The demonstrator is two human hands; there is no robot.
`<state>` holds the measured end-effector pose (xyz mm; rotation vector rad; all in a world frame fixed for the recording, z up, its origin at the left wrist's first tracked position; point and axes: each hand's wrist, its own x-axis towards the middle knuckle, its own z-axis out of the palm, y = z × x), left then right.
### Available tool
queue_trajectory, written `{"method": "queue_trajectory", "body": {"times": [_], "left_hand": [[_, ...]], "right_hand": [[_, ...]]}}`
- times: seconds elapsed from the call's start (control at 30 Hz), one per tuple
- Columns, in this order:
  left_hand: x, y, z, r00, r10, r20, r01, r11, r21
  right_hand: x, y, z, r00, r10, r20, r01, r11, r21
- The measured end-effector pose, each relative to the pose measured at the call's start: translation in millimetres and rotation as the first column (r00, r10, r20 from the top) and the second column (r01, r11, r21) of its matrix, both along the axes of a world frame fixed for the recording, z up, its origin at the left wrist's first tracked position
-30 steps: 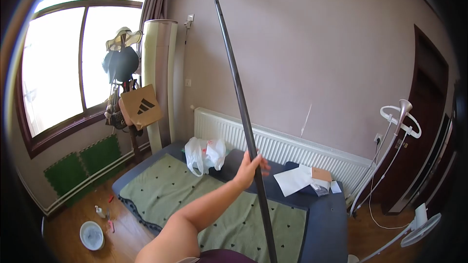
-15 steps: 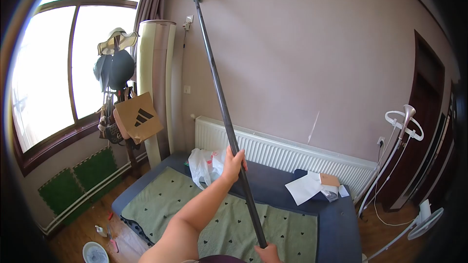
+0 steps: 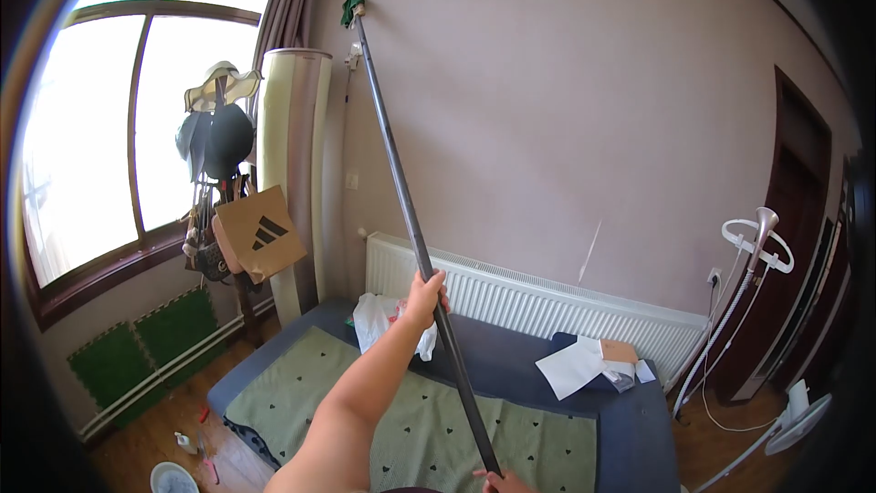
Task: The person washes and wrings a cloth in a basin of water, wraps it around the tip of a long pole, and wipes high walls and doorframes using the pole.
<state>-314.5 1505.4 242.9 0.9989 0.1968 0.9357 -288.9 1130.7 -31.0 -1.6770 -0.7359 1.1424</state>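
Observation:
A long dark pole (image 3: 398, 169) slants up and to the left, with a green cloth (image 3: 352, 9) bunched at its top end against the wall. My left hand (image 3: 425, 299) is wrapped around the pole at mid-length, arm stretched forward. Down at the bottom edge, my right hand (image 3: 507, 482) grips the lower end and is partly cut off by the frame. The cloth sits just above a wall socket with a plug (image 3: 354, 55).
Below the pole stands a blue bed (image 3: 639, 438) with a green mat (image 3: 538, 438), a white plastic bag (image 3: 372, 319) and papers (image 3: 570, 370). A radiator (image 3: 547, 301) runs behind it. At left, a paper bag (image 3: 260, 236) hangs from a rack; a fan (image 3: 798, 424) stands right.
The pole's top and its green cloth have moved down and a little left along the wall. Both hands keep their hold, and the whole view has shifted slightly.

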Motion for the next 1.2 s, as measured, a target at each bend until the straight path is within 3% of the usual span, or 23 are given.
{"method": "queue_trajectory", "body": {"times": [0.03, 0.07, 0.1, 0.13, 0.2, 0.43, 0.5, 0.63, 0.7, 0.8, 0.83, 0.9, 1.03, 1.13, 1.2], "left_hand": [[5, -1, -3, 1.0, 0.023, -0.021, -0.023, 1.0, 0.013], [9, -3, -4, 0.998, 0.046, -0.041, -0.045, 0.999, 0.03], [11, -4, 0, 0.997, 0.057, -0.057, -0.055, 0.998, 0.034], [14, -5, 1, 0.997, 0.052, -0.053, -0.05, 0.998, 0.041], [20, -7, 4, 0.994, 0.09, -0.069, -0.087, 0.995, 0.045], [38, -36, 9, 0.993, 0.083, -0.085, -0.074, 0.992, 0.101], [43, -47, 12, 0.993, 0.076, -0.089, -0.067, 0.992, 0.109], [65, -86, 29, 0.992, 0.052, -0.111, -0.034, 0.987, 0.159], [73, -93, 31, 0.995, 0.023, -0.101, -0.007, 0.987, 0.163], [96, -118, 42, 0.995, 0.001, -0.1, 0.02, 0.979, 0.205], [103, -127, 46, 0.996, -0.004, -0.086, 0.024, 0.972, 0.233], [116, -147, 54, 0.995, -0.028, -0.095, 0.052, 0.965, 0.259], [143, -191, 69, 0.987, -0.098, -0.131, 0.134, 0.943, 0.305], [164, -231, 76, 0.971, -0.146, -0.19, 0.205, 0.919, 0.337], [181, -256, 78, 0.963, -0.176, -0.205, 0.242, 0.898, 0.367]], "right_hand": [[-7, -4, 0, 1.0, -0.006, 0.007, 0.006, 1.0, 0.011], [-19, -2, -1, 0.947, -0.143, 0.289, 0.148, 0.989, 0.003], [-27, 1, 3, 0.797, -0.261, 0.544, 0.287, 0.957, 0.037], [-31, 0, 10, 0.794, -0.269, 0.546, 0.292, 0.955, 0.045], [-32, 1, 32, 0.902, -0.277, 0.331, 0.306, 0.951, -0.037], [-23, -19, 12, 0.89, -0.301, 0.341, 0.33, 0.944, -0.027], [-33, -23, 22, 0.88, -0.414, 0.235, 0.386, 0.909, 0.157], [-19, -32, 3, 0.834, -0.478, 0.276, 0.42, 0.874, 0.246], [-27, -37, 20, 0.852, -0.519, 0.061, 0.499, 0.842, 0.205], [-27, -50, 34, 0.818, -0.574, -0.036, 0.573, 0.805, 0.153], [-19, -52, 19, 0.812, -0.582, -0.04, 0.58, 0.799, 0.158], [-7, -56, -9, 0.765, -0.632, 0.126, 0.588, 0.765, 0.264], [-10, -81, 14, 0.78, -0.62, 0.085, 0.559, 0.751, 0.351], [-6, -96, 13, 0.755, -0.656, -0.005, 0.644, 0.74, 0.195], [-3, -108, 11, 0.743, -0.667, -0.052, 0.652, 0.703, 0.285]]}}
